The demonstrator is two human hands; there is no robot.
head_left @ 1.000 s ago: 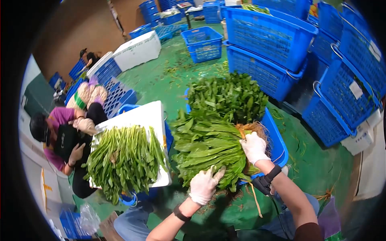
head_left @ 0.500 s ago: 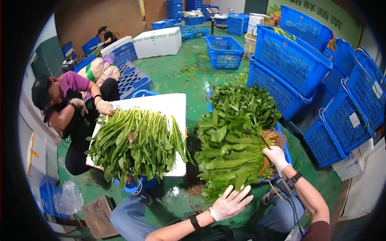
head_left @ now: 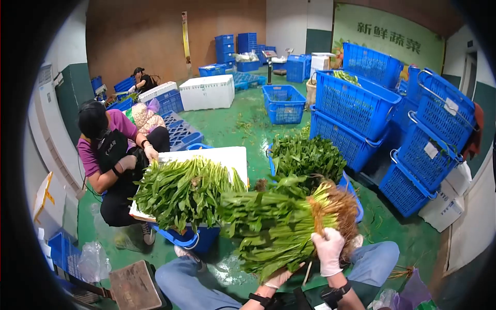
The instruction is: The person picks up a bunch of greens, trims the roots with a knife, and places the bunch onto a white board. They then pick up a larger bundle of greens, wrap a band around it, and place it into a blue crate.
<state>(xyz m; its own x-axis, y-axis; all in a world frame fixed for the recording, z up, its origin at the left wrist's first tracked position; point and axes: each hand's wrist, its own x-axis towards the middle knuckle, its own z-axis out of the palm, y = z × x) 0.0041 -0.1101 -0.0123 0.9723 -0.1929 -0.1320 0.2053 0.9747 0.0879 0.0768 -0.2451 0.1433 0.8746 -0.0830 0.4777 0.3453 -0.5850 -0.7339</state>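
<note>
This is a vegetable packing and sorting hall. Stacked blue plastic crates line the green painted floor, which is littered with leaf scraps. White foam boxes stand farther off, a wall sign shows Chinese characters with pictured produce, and heaps of leafy greens lie beside a crouching worker.

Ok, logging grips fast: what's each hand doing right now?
Left hand: under the bundle of leafy greens, supporting it; grip mostly hidden, cannot tell.
Right hand: closed around the bundle near its roots.
</note>
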